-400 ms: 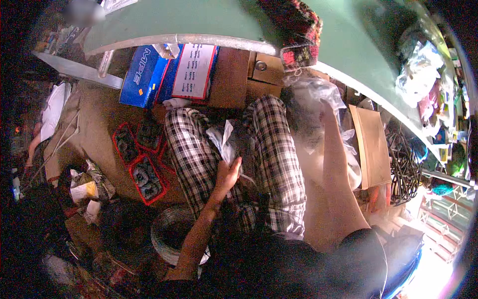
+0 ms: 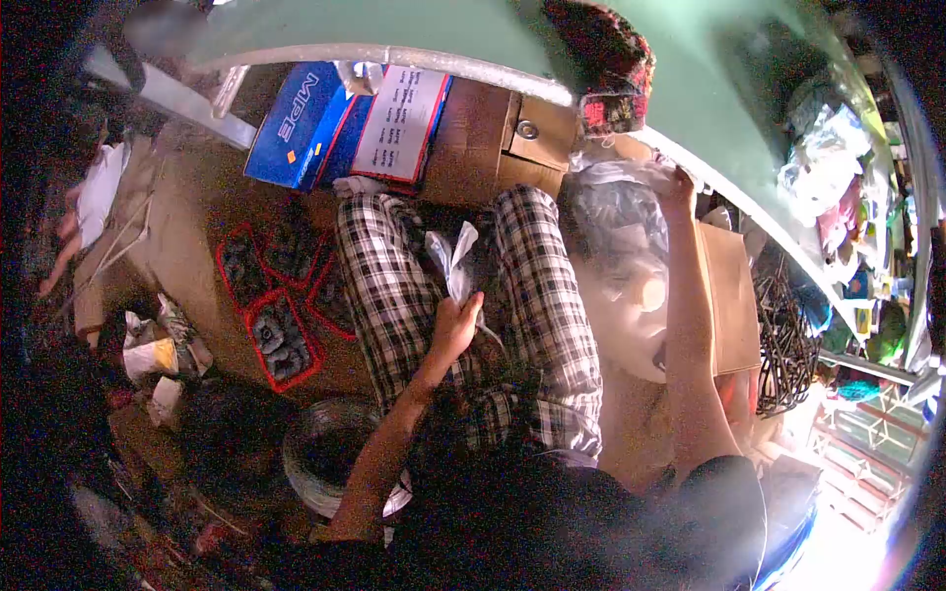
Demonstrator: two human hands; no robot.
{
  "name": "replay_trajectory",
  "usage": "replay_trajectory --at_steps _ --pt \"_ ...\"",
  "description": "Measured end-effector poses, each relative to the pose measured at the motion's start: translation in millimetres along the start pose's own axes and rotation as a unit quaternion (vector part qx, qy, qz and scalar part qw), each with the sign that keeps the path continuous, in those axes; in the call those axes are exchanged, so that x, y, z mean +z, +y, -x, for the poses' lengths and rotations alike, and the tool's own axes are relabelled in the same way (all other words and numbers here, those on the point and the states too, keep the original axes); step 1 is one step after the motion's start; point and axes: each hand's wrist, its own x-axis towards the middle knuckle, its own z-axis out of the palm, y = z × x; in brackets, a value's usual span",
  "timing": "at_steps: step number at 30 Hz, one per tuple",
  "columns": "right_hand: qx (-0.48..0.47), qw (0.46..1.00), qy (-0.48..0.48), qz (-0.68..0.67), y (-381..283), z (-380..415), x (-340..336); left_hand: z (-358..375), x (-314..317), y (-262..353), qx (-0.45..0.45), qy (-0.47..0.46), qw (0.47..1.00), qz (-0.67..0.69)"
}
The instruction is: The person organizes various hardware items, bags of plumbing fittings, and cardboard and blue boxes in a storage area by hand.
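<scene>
Bag (image 2: 621,212) of thin, clear plastic, upright and crumpled, beside the person's right leg. The right hand (image 2: 678,185) is raised at its top edge, where the fingers seem to grasp the rim. What lies inside is too blurred to tell. It looks light, soft and slippery, likely to fold or tear under a hard pull; a gathered pinch at the rim should suit it best.

The left hand (image 2: 456,330) is closed around a white wrap (image 2: 451,264), two loose ends poking up between the checked trouser legs (image 2: 547,305). It too looks light and limp; the grip low on it leaves those ends free.

The rim of the green table (image 2: 325,28) runs close past the right hand, and a cardboard flap (image 2: 727,295) stands beside that forearm, so room there is tight. Boxes (image 2: 296,118) block the way ahead of the knees. The left hand has more room, between the legs.
</scene>
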Motion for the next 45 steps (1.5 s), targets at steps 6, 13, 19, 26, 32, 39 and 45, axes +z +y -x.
replay_trajectory --at_steps 6,13,19,26,32,39,45 --pt "0.074 0.996 -0.056 0.014 -31.8 79.8 55.8 -10.7 -0.5 28.7 -0.204 0.031 0.954 0.218" --pt "0.127 0.985 -0.093 0.064 -27.8 131.6 109.6 -19.7 3.9 17.5 -0.163 0.025 0.958 0.236" --pt "0.126 0.943 -0.157 0.264 -12.3 169.4 142.2 -20.0 -9.0 32.5 -0.191 0.014 0.958 0.211" --pt "-0.101 0.571 -0.284 0.764 19.4 178.9 205.0 -22.7 -3.8 11.0 -0.119 0.025 0.979 0.164" --pt "-0.28 0.286 -0.437 0.806 90.5 167.3 189.6 -28.4 5.3 -12.0 0.071 0.104 0.991 0.055" --pt "-0.166 0.576 -0.401 0.693 151.6 236.4 209.3 -30.8 2.4 -10.1 -0.003 0.015 1.0 0.011" --pt "-0.165 0.707 -0.364 0.583 160.7 280.1 234.5 -35.9 12.1 -49.3 0.262 0.076 0.943 -0.191"
